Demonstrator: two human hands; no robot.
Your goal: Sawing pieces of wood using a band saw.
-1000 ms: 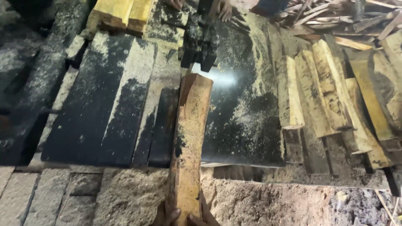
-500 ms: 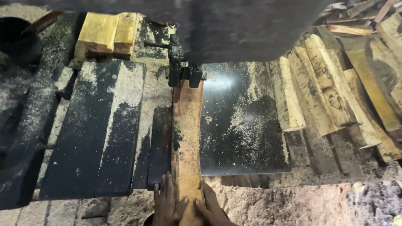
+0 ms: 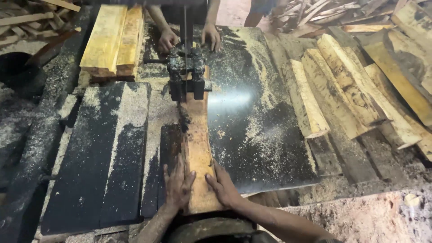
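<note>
At the saw table: dark, glossy metal table [image 3: 265,135], dusted with pale sawdust, thickest along the left panels and far right edge.
Workpiece: rough reddish-brown plank [image 3: 197,148] lying flat along the table's centre line, far end under the blade guide [image 3: 186,72], near end at the table's front edge; edges wavy, bark-like.
Left hand [image 3: 177,184]: flat, fingers spread, palm down on the plank's left edge, apparently steadying it against sideways drift.
Right hand [image 3: 223,184]: flat, fingers together, pressed on the plank's right edge; both hands sit at the near end, well apart from the blade [image 3: 185,27].
Blade: thin vertical band, dropping into a grimy black guide block.
Co-worker's hands [image 3: 189,39]: two, resting on the table beyond the guide, just beside the plank's far end; grip cannot be told.
Stock, far left: yellow squared boards [image 3: 114,38], stacked side by side.
Stock, right: pale, rough-sawn slabs [image 3: 342,81] with dark bark patches, laid leaning in a row.
</note>
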